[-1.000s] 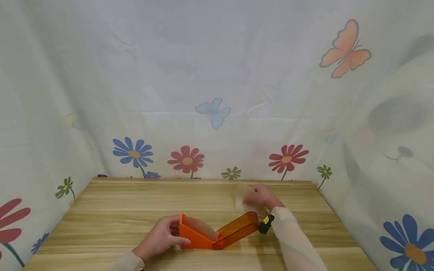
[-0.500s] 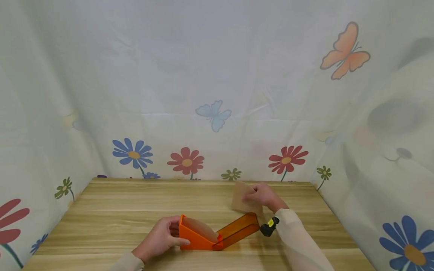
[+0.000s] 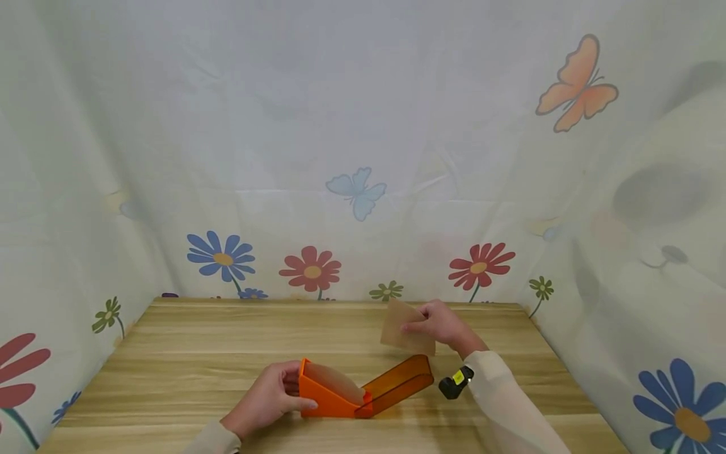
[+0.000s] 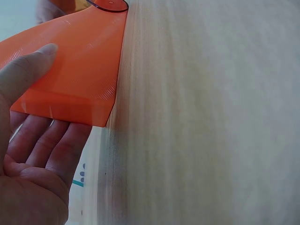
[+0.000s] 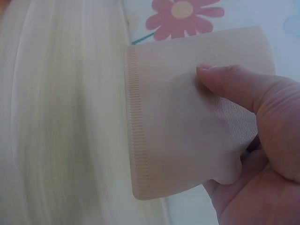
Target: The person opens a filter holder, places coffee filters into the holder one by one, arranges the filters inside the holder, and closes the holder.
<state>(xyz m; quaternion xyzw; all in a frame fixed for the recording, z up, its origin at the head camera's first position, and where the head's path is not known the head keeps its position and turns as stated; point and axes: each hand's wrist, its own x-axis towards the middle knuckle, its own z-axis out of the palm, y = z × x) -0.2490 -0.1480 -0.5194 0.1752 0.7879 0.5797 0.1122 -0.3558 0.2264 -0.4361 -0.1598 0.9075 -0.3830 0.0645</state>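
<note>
My left hand (image 3: 265, 398) holds an orange coffee filter holder (image 3: 324, 402) by its tall end, thumb on the near side and fingers behind the end wall. The holder stands on the table with its amber see-through lid (image 3: 399, 386) swung out to the right. Brown coffee filters (image 3: 336, 379) show inside it; how many I cannot tell. Beyond the lid, my right hand (image 3: 447, 326) pinches a light brown paper coffee filter (image 5: 173, 122) between thumb and fingers, raised above the table. In the right wrist view, a crimped seam runs along one edge of this filter.
The wood-grain table (image 3: 238, 340) ends at a pale curtain (image 3: 272, 126) printed with flowers and butterflies. A black wrist camera (image 3: 455, 382) with a yellow label sits at my right wrist, close to the lid's outer end.
The coffee filter in my right hand has shifted slightly left and up, and its face shows more clearly. My right wrist has drawn off from the lid. The left hand and holder stay put.
</note>
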